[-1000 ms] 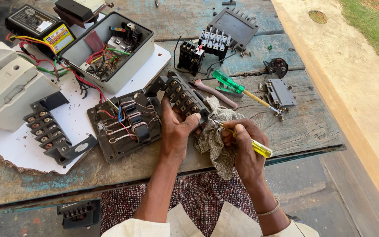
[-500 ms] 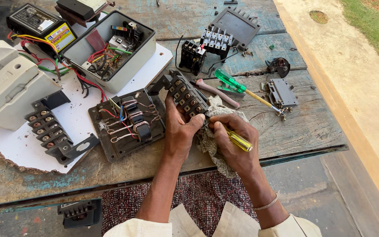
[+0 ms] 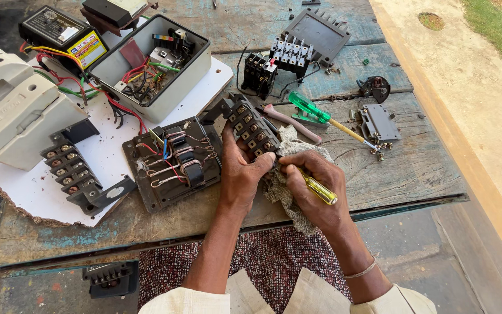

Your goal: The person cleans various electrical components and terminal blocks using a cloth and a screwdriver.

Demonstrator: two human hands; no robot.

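Near the front edge of the desk [image 3: 413, 174], at its middle, both hands meet over a black terminal block [image 3: 250, 129]. The left hand [image 3: 240, 171] has its grip clamped on the near end of the block: the thumb lies across the lower end and the fingers wrap behind it. The block runs tilted from this grip up and away toward the far left, its row of brass screws facing up, and its far end rests against the open meter base [image 3: 172, 163].

The right hand [image 3: 312, 186] has its grip closed around a yellow-handled screwdriver [image 3: 319, 189]. The handle end sticks out to the right of the fist; the tip is hidden by the fingers where the two hands touch. A grey rag [image 3: 289, 197] lies bunched under this hand and hangs over the front edge of the desk.

Beyond the hands, toward the far edge, lie a green-handled screwdriver [image 3: 315, 111], a pair of pliers with pink handles [image 3: 291, 122], and a small grey metal plate [image 3: 379, 123]. An open grey box full of wires [image 3: 152, 67] sits on a white sheet [image 3: 111, 157] toward the far left corner.
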